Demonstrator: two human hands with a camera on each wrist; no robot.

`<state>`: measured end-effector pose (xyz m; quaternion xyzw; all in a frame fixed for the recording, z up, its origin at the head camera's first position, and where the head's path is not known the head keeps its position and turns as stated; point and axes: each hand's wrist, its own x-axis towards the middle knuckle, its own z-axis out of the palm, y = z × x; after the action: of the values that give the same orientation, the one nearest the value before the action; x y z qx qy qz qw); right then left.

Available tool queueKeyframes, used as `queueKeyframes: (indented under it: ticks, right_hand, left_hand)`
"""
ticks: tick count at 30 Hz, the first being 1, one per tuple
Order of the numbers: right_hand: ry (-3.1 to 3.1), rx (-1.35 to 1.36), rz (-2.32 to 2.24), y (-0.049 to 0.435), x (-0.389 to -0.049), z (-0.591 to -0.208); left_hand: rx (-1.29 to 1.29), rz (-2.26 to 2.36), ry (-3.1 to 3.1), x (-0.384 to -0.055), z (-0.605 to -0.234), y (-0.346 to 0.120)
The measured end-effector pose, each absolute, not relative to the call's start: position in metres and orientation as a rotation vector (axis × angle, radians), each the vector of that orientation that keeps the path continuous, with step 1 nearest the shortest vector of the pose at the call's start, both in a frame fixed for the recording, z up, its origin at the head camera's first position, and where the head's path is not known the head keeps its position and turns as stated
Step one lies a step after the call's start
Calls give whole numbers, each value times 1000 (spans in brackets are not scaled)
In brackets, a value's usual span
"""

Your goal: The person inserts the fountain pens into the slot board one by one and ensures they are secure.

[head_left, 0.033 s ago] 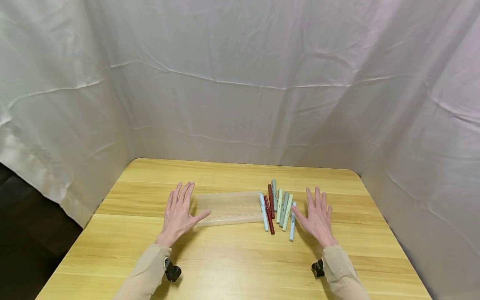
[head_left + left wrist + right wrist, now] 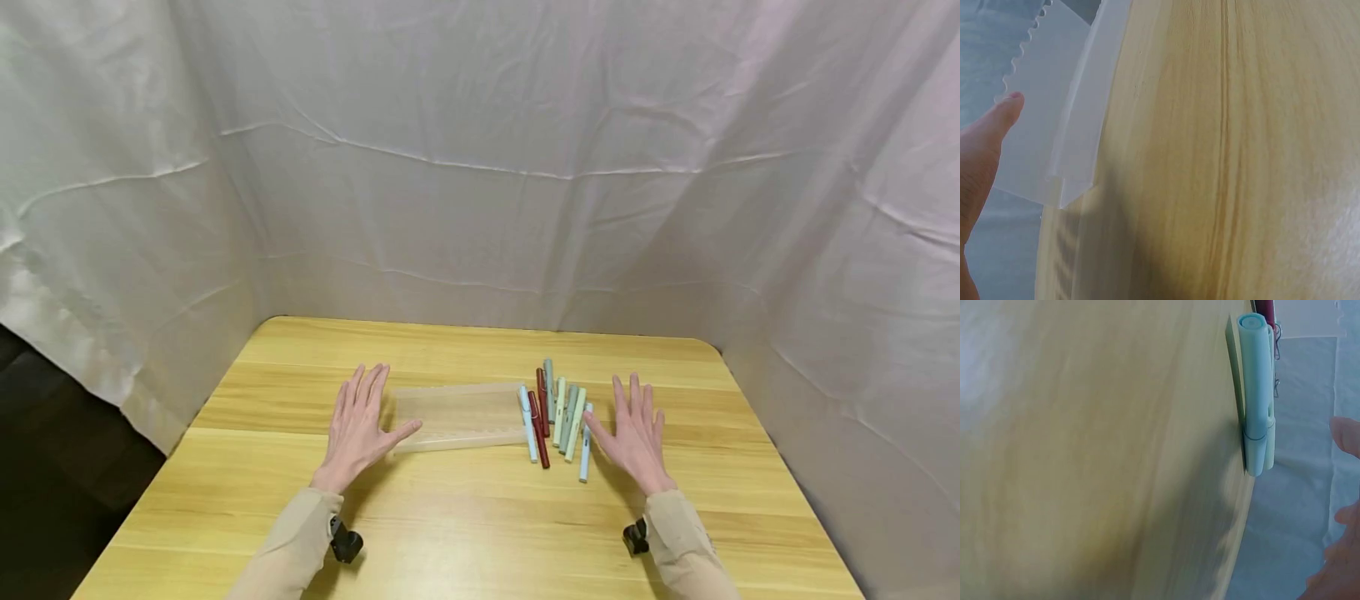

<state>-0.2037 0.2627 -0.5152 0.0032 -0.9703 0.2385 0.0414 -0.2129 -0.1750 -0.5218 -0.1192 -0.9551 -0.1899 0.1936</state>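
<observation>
My left hand (image 2: 356, 437) is held with fingers spread and holds nothing, its thumb overlapping the left end of a translucent plastic rack (image 2: 457, 412). The left wrist view shows the rack's scalloped edge (image 2: 1022, 47) close to the thumb. To the right of the rack lie several capped pens: a light blue pen (image 2: 528, 425) and dark red pens (image 2: 538, 429) at the left, then grey-green (image 2: 567, 421) and pale green ones (image 2: 576, 427). Another light blue pen (image 2: 586, 450) is rightmost. Beside it my right hand (image 2: 633, 442) is spread and holds nothing; its thumb overlaps that pen's upper part.
Everything lies on a light wood-grain table (image 2: 480, 517). Pale cloth curtains (image 2: 480, 208) hang behind it and on both sides. A small black camera sits at the left wrist (image 2: 346, 542), another at the right wrist (image 2: 636, 537).
</observation>
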Motion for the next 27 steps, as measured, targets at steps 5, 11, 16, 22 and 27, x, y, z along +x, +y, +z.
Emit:
queueKeyframes:
  ticks: [5, 11, 16, 22, 27]
  right_hand:
    - [-2957, 25, 720, 262, -203, -516]
    - [-2956, 29, 723, 260, -201, -517]
    - [-2975, 25, 723, 259, -201, -517]
    - [-2979, 24, 718, 259, -200, -516]
    - [-2974, 74, 761, 260, -200, -517]
  left_hand:
    - [-344, -535, -2671, -213, -523, -176]
    - [-355, -531, -2655, -215, -523, -176]
    - [-361, -594, -2671, -214, -522, -175]
    - [-379, -881, -2715, -216, -520, -174]
    - [-400, -1280, -2659, -216, -521, -173]
